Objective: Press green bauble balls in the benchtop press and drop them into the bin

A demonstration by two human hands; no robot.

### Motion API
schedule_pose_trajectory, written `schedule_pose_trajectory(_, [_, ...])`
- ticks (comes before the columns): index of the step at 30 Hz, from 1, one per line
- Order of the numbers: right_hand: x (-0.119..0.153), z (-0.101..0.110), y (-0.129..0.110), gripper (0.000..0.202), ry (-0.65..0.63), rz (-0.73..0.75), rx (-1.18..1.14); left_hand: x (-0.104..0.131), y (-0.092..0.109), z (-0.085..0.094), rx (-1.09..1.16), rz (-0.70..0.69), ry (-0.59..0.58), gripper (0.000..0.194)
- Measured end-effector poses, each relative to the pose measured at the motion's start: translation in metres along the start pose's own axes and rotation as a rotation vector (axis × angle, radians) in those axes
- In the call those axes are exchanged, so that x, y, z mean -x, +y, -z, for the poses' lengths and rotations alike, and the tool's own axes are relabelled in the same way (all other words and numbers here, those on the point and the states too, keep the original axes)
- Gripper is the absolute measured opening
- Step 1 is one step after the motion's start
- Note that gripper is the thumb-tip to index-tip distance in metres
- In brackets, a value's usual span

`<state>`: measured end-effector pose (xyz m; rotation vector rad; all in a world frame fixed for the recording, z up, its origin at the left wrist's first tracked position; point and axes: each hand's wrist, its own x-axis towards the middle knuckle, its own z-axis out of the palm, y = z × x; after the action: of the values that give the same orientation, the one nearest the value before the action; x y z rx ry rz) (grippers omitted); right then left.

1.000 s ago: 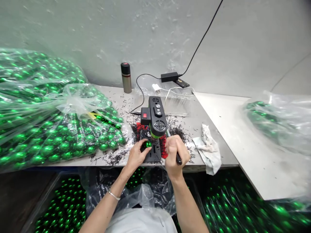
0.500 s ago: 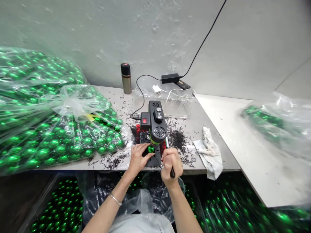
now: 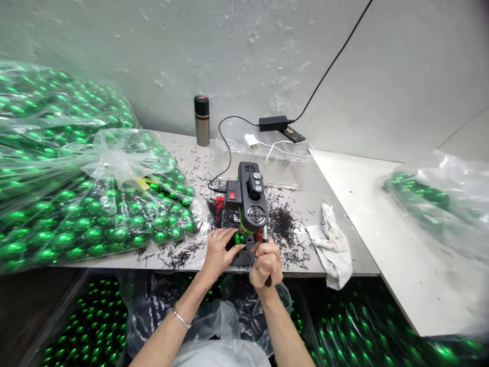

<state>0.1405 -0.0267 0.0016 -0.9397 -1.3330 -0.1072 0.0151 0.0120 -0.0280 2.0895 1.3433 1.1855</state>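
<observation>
On the table stands a small black press-like machine (image 3: 253, 196) with round vents, knobs and a red switch. Under its front end sits a shiny green ball ornament (image 3: 239, 238), above a black base plate (image 3: 243, 258). My left hand (image 3: 220, 250) pinches the ball from the left between thumb and fingers. My right hand (image 3: 266, 262) is wrapped round the black-gripped lever (image 3: 265, 234) at the machine's right front. The contact between ball and machine is partly hidden.
Clear bags of green balls (image 3: 76, 224) fill the left side. Small black pieces (image 3: 280, 224) lie scattered around the machine. A white cloth (image 3: 334, 250) hangs over the front edge. Behind are a thermos (image 3: 202, 122), a power adapter (image 3: 273, 123) and a plastic tray (image 3: 282, 176).
My right hand has moved slightly left and towards me with the lever. The left hand stays at the ball. The whole view has shifted a little.
</observation>
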Motion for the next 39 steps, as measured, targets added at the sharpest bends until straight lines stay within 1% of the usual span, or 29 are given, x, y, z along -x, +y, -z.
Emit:
schedule_pose_trajectory(5, [-0.002, 0.002, 0.002, 0.031, -0.033, 0.04, 0.029, -0.001, -0.001, -0.001, -0.004, -0.01, 0.01, 0.029])
schedule_pose_trajectory(8, [-0.007, 0.005, 0.003, 0.028, -0.12, 0.124, 0.079, 0.0, -0.001, 0.0, -0.006, -0.021, 0.016, 0.029])
schedule_pose_trajectory(10, [-0.013, 0.007, 0.0, 0.027, -0.177, 0.18, 0.102, -0.001, -0.001, -0.001, -0.003, -0.025, 0.018, 0.029])
schedule_pose_trajectory(12, [-0.022, 0.008, -0.007, 0.028, -0.176, 0.184, 0.095, -0.002, -0.001, -0.002, 0.001, -0.019, 0.024, 0.028])
schedule_pose_trajectory(14, [-0.036, 0.009, -0.019, 0.029, -0.126, 0.109, 0.063, -0.004, -0.001, -0.003, 0.01, -0.01, 0.028, 0.028])
schedule_pose_trajectory(17, [-0.062, 0.01, -0.039, 0.03, -0.081, -0.084, 0.018, -0.002, 0.001, -0.001, 0.038, -0.02, 0.044, 0.027])
schedule_pose_trajectory(19, [-0.076, 0.01, -0.049, 0.029, -0.096, -0.177, 0.004, 0.008, 0.004, 0.006, 0.057, -0.054, 0.073, 0.029])
schedule_pose_trajectory(20, [-0.079, 0.011, -0.052, 0.029, -0.106, -0.198, 0.0, 0.016, 0.005, 0.012, 0.062, -0.08, 0.084, 0.03])
schedule_pose_trajectory(22, [-0.08, 0.011, -0.053, 0.031, -0.109, -0.201, -0.007, 0.037, 0.008, 0.024, 0.062, -0.134, 0.089, 0.032])
schedule_pose_trajectory(25, [-0.07, 0.009, -0.049, 0.034, -0.069, -0.192, -0.017, 0.068, 0.011, 0.043, 0.052, -0.202, 0.085, 0.036])
schedule_pose_trajectory(27, [-0.062, 0.006, -0.046, 0.034, -0.025, -0.194, -0.02, 0.08, 0.013, 0.054, 0.044, -0.251, 0.111, 0.038])
schedule_pose_trajectory(30, [-0.057, 0.004, -0.043, 0.036, 0.006, -0.189, -0.023, 0.083, 0.013, 0.063, 0.032, -0.336, 0.164, 0.04])
schedule_pose_trajectory(32, [-0.058, 0.004, -0.042, 0.036, -0.008, -0.183, -0.015, 0.08, 0.013, 0.066, 0.033, -0.398, 0.178, 0.039])
schedule_pose_trajectory(36, [-0.059, 0.007, -0.041, 0.036, -0.024, -0.145, 0.007, 0.078, 0.011, 0.069, 0.028, -0.52, 0.178, 0.03])
schedule_pose_trajectory(39, [-0.058, 0.007, -0.039, 0.035, -0.018, -0.152, 0.003, 0.08, 0.01, 0.071, -0.019, -0.553, 0.208, 0.024])
